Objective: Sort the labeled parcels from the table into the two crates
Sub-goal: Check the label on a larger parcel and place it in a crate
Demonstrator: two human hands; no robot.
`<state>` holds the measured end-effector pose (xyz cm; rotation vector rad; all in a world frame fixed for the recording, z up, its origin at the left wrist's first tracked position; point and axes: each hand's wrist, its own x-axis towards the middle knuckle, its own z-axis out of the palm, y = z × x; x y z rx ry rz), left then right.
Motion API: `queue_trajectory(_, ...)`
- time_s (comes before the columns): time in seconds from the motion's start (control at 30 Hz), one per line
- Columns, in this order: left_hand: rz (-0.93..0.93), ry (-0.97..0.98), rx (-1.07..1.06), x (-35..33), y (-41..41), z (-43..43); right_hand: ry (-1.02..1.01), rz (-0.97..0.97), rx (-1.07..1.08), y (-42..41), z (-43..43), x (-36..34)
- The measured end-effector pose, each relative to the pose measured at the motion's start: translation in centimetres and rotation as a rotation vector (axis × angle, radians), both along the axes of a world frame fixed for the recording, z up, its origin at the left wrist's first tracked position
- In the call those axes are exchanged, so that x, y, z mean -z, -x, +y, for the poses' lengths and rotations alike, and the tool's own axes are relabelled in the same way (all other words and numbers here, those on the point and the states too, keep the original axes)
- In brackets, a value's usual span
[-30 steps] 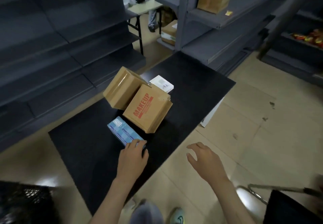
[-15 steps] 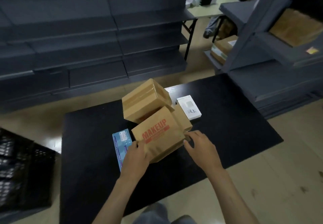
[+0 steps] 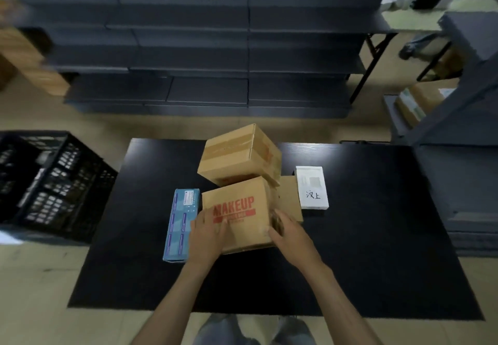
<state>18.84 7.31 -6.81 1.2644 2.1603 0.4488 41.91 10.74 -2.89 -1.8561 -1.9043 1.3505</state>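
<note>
Both hands clamp the MAKEUP box (image 3: 244,215): left hand (image 3: 206,233) flat on its top near the left edge, right hand (image 3: 289,233) wrapped round the right corner. It sits mid-table (image 3: 129,250), touching the blue carton (image 3: 180,224) and the plain cardboard box (image 3: 238,156). Looks stiff and probably light, so squeezing opposite sides should work. Black crate (image 3: 54,180) is off to the left.
</note>
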Motion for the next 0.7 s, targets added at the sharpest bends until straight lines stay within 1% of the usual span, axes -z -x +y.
queue_trajectory(0.07,0.030,0.046,-0.078,0.1,-0.7,0.3,0.032,0.055,-0.030,-0.8,0.3,0.7)
queue_trajectory(0.13,0.011,0.060,-0.151,-0.1,-1.4,0.4,0.083,0.144,-0.043,-1.7,0.6,1.0)
queue_trajectory(0.23,-0.130,-0.035,-0.292,-1.3,-2.8,-0.1,0.112,0.238,-0.074,-2.9,0.5,1.1)
queue_trajectory(0.3,-0.240,-0.095,-0.386,-1.7,-3.3,-0.7,0.127,0.270,-0.057,-3.8,0.4,1.2)
queue_trajectory(0.37,-0.323,-0.150,-0.435,-1.2,-3.5,-1.7,0.140,0.290,-0.015,-4.7,0.0,1.4)
queue_trajectory(0.5,-0.444,-0.275,-0.460,-2.7,-5.0,-4.3,0.187,0.361,0.091,-5.8,-0.7,1.2)
queue_trajectory(0.6,-0.456,-0.308,-0.445,-3.2,-5.5,-6.1,0.155,0.406,0.158,-5.7,-1.3,-0.3)
queue_trajectory(0.7,-0.445,-0.326,-0.418,-3.5,-5.8,-7.5,0.132,0.381,0.221,-5.3,-1.5,-1.3)
